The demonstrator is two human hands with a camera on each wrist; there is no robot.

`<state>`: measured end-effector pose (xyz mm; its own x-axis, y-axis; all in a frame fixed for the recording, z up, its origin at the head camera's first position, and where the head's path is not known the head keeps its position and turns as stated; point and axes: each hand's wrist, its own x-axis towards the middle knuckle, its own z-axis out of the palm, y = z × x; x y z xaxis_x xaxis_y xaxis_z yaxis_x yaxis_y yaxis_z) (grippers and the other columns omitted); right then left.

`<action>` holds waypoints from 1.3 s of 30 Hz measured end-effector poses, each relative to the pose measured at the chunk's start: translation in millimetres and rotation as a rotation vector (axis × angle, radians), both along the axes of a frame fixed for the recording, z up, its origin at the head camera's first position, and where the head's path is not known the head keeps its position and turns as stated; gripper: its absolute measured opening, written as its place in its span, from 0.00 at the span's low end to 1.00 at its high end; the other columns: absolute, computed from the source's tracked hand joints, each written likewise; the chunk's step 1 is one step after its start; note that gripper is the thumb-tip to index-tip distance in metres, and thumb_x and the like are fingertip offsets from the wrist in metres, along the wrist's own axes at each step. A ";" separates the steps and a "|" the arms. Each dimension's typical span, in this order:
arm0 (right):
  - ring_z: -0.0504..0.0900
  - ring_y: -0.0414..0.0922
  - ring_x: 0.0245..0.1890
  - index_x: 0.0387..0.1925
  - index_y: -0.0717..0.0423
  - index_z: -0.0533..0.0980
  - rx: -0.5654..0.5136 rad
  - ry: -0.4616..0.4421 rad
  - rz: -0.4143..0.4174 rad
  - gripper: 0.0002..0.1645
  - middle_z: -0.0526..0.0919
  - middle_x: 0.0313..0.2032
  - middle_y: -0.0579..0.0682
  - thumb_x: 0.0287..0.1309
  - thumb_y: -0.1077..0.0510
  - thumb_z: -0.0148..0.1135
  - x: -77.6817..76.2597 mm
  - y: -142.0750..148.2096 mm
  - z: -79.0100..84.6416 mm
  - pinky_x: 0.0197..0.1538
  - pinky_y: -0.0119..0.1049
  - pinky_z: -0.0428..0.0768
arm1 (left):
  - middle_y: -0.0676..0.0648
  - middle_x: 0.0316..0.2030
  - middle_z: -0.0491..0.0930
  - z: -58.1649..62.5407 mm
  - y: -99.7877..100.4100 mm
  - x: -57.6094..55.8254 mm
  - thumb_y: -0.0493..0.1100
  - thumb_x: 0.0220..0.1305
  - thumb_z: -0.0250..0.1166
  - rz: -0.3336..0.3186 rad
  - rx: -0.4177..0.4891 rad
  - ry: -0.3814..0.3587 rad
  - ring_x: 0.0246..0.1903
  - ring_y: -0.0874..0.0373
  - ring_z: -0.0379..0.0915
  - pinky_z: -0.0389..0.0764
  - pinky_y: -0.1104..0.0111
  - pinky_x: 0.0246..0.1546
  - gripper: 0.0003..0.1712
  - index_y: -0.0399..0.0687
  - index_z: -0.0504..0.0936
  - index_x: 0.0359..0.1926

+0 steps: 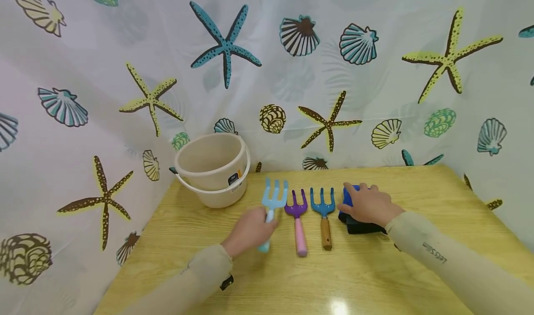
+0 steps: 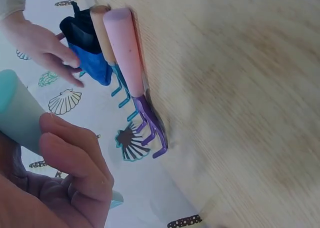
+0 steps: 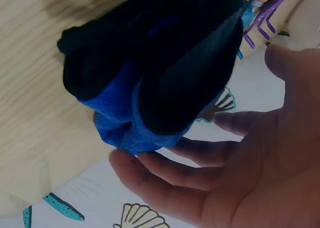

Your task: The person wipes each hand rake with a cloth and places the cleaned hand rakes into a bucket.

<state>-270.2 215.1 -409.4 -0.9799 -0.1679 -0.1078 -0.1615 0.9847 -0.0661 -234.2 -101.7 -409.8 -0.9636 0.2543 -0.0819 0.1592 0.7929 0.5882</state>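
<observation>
The left hand (image 1: 252, 229) grips the light-blue hand fork (image 1: 273, 203), whose long axis points forward, just right of the cream bucket (image 1: 218, 201), while the right hand (image 1: 370, 206), fingers extended, is over the blue-and-black fabric bundle (image 1: 362, 226).

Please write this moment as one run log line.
left hand: grips light-blue fork | right hand: at blue-black cloth | purple fork, blue fork, bucket: on table

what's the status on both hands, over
Left hand gripping light-blue fork. Right hand at blue-and-black bundle, contact unclear. Purple fork and blue fork between hands, no obstruction seen.
</observation>
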 end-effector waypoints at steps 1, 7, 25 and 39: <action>0.66 0.79 0.61 0.75 0.58 0.59 -0.003 -0.030 -0.004 0.48 0.64 0.65 0.77 0.68 0.32 0.55 0.0 0.7 -2.0 0.46 0.71 0.79 | 0.50 0.21 0.75 -0.2 0.1 1.7 0.51 0.71 0.59 -0.003 0.011 -0.007 0.15 0.61 0.68 0.69 0.73 0.13 0.15 0.49 0.75 0.30; 0.78 0.75 0.44 0.78 0.63 0.47 -0.033 -0.117 0.024 0.54 0.56 0.64 0.88 0.66 0.45 0.64 -3.3 6.1 -11.6 0.42 0.63 0.83 | 0.50 0.22 0.75 3.3 1.1 4.3 0.52 0.71 0.57 0.004 0.032 -0.005 0.15 0.62 0.69 0.70 0.73 0.13 0.14 0.49 0.75 0.32; 0.66 0.85 0.55 0.71 0.65 0.62 -0.104 0.001 0.077 0.37 0.58 0.61 0.85 0.64 0.59 0.63 5.1 11.3 -38.5 0.43 0.69 0.80 | 0.50 0.20 0.74 -6.0 -1.0 11.9 0.51 0.73 0.55 0.002 0.122 -0.055 0.14 0.62 0.67 0.68 0.73 0.13 0.15 0.48 0.74 0.31; 0.82 0.63 0.51 0.74 0.46 0.61 -0.223 0.441 0.189 0.45 0.78 0.57 0.62 0.57 0.63 0.68 18.7 8.5 4.5 0.40 0.61 0.85 | 0.47 0.26 0.75 -8.1 12.0 11.1 0.46 0.67 0.64 0.034 0.156 -0.110 0.22 0.59 0.70 0.74 0.70 0.18 0.10 0.43 0.77 0.37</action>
<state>-251.5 223.5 -404.9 -0.8742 -0.3181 0.3668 -0.3949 0.9054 -0.1560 -223.1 -89.7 -418.0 -0.9594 0.2396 -0.1490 0.0621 0.6944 0.7169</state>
